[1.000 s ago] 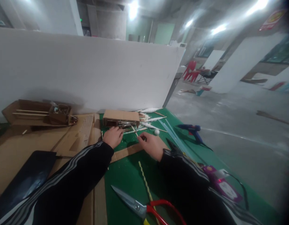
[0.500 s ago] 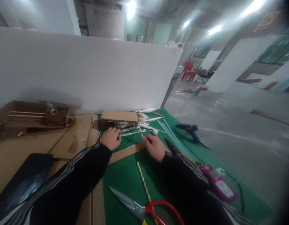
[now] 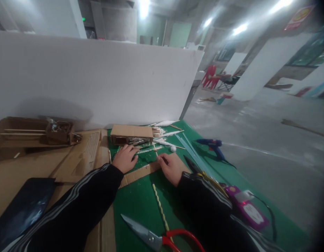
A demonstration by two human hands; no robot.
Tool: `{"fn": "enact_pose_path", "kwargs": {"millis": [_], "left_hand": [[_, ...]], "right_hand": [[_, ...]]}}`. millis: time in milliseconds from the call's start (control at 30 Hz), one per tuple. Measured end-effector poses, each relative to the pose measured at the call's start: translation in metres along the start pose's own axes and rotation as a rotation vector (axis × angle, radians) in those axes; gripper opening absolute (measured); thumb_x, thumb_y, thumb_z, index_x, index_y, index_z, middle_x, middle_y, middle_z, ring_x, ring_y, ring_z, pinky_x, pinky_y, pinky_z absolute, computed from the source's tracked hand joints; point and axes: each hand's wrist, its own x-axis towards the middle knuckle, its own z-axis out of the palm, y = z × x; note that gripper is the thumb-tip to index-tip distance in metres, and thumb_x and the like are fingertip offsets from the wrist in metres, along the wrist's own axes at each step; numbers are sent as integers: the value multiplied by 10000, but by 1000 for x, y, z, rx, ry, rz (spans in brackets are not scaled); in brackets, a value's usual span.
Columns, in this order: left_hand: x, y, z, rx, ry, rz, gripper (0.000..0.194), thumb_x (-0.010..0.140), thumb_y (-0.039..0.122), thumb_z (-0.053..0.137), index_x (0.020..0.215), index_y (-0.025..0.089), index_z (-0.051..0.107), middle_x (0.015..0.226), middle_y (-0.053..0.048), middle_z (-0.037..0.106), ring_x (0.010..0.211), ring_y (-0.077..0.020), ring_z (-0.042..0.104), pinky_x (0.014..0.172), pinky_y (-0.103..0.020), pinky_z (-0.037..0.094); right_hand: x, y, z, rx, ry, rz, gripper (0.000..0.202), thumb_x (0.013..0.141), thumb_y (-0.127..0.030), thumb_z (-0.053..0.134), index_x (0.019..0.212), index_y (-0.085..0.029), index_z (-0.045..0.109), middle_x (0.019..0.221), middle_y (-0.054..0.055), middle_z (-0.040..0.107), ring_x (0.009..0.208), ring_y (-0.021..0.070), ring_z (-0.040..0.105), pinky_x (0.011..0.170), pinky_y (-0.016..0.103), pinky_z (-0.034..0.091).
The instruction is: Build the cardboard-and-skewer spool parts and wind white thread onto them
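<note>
My right hand (image 3: 172,168) pinches a thin wooden stick (image 3: 155,150) between thumb and forefinger; the stick points away from me. Beneath it, a corrugated cardboard strip (image 3: 139,174) lies slantwise on the green table. My left hand (image 3: 124,159) rests with its fingers spread and nothing visible in them, just in front of a small open cardboard box (image 3: 132,131). Clear and pale sticks are inside and beside that box. A small white ball (image 3: 173,148) sits beyond my right hand. Nearer me is a pencil with a twisted yellow barrel (image 3: 160,206).
Red-handled scissors (image 3: 148,238) lie in front, across the pencil. Pliers (image 3: 192,164), a blue glue gun (image 3: 213,144) and a purple power strip (image 3: 252,213) lie on the right. Cardboard sheets (image 3: 59,157) and a black sheet (image 3: 25,203) cover the left. A white partition (image 3: 98,80) stands behind.
My left hand's fingers have stretched out from a more curled pose. My right hand has shifted slightly left, still holding the stick.
</note>
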Motion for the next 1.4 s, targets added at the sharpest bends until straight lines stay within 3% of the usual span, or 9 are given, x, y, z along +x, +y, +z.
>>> {"fn": "enact_pose_path", "kwargs": {"millis": [167, 267, 333, 433, 600, 833, 1000, 1133, 1400], "left_hand": [[0, -3, -6, 32, 96, -103, 228, 922, 304, 560, 1096, 164, 607, 1122, -78, 627, 993, -218, 609, 862, -427, 508], [1, -12, -20, 68, 208, -237, 228, 889, 217, 528, 1094, 144, 598, 1114, -132, 614, 1087, -293, 544, 936, -474, 442], [2, -24, -31, 93, 273, -302, 370, 842, 183, 529, 1208, 136, 544, 1267, -182, 538, 1214, -364, 444, 1011, -535, 357], [2, -43, -44, 113, 296, -327, 546, 790, 202, 574, 1327, 197, 475, 1467, -148, 379, 1353, -418, 278, 1086, -600, 222], [-1, -65, -42, 71, 223, -309, 492, 831, 261, 547, 1320, 291, 502, 1408, -69, 467, 1157, -307, 546, 970, -436, 439], [-5, -66, -40, 56, 246, -326, 378, 849, 369, 563, 1216, 278, 582, 1216, -89, 517, 1027, -295, 594, 911, -424, 474], [-3, -69, -37, 25, 272, -289, 378, 794, 337, 635, 1158, 251, 586, 1318, -110, 452, 1264, -357, 419, 1066, -496, 347], [-3, -71, -32, -38, 253, -253, 410, 783, 246, 616, 1186, 240, 539, 1363, -100, 446, 1226, -301, 487, 1044, -455, 397], [-9, -67, -28, -82, 278, -271, 424, 757, 237, 596, 1172, 244, 509, 1285, -80, 515, 1179, -282, 532, 1000, -421, 452]], "right_hand": [[0, -5, -1, 11, 5, -43, 284, 922, -332, 461, 810, -193, 682, 641, 15, 655, 597, 160, 577, 563, 252, 364], [2, -11, 2, 23, 15, -82, 261, 927, -318, 470, 857, -203, 694, 714, 23, 693, 663, 169, 603, 615, 258, 391], [6, -16, 9, 33, 25, -111, 245, 929, -297, 478, 867, -204, 696, 807, 32, 714, 755, 173, 620, 676, 260, 404], [13, -25, 27, 27, 30, -142, 220, 928, -293, 505, 868, -218, 703, 879, 23, 720, 856, 181, 616, 751, 275, 381], [23, -43, 59, -30, 9, -162, 193, 911, -305, 555, 834, -246, 722, 844, 5, 724, 873, 188, 598, 770, 300, 308], [27, -50, 85, -142, -4, -132, 208, 891, -297, 564, 795, -250, 743, 859, 9, 743, 868, 198, 564, 753, 312, 244], [25, -48, 87, -213, -3, -128, 230, 894, -321, 557, 781, -261, 749, 849, 19, 737, 875, 210, 539, 738, 318, 225], [24, -47, 83, -258, 6, -126, 253, 899, -329, 550, 754, -263, 746, 837, 23, 725, 880, 216, 520, 735, 322, 222], [21, -46, 81, -310, 29, -133, 225, 874, -301, 578, 705, -235, 711, 833, 23, 701, 855, 207, 509, 727, 320, 227]]}}
